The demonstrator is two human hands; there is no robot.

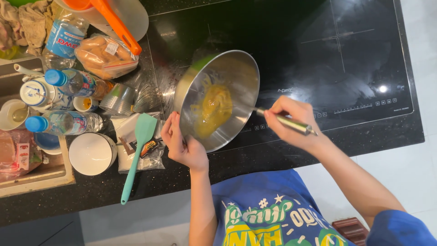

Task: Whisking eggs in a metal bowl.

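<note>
On the black glass cooktop (pixel 318 54), a tilted, thin, likely light and slippery round steel bowl (pixel 236 73) of yellow batter (pixel 214 107) is gripped at its rim by the left hand (pixel 182 146), while a metal whisk handle (pixel 291 123) is clasped by the right hand (pixel 293 123).

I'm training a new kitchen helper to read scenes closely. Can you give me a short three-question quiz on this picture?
1. True or false: the left hand grips the rim of the tilted steel mixing bowl.
2. What does the right hand hold? A) a teal spatula B) a metal whisk handle C) a water bottle
3. Fill in: the teal silicone spatula lies on the black countertop between the bowl and a ____ cup.

Key
1. True.
2. B; its end reaches into the yellow batter.
3. White.
</note>
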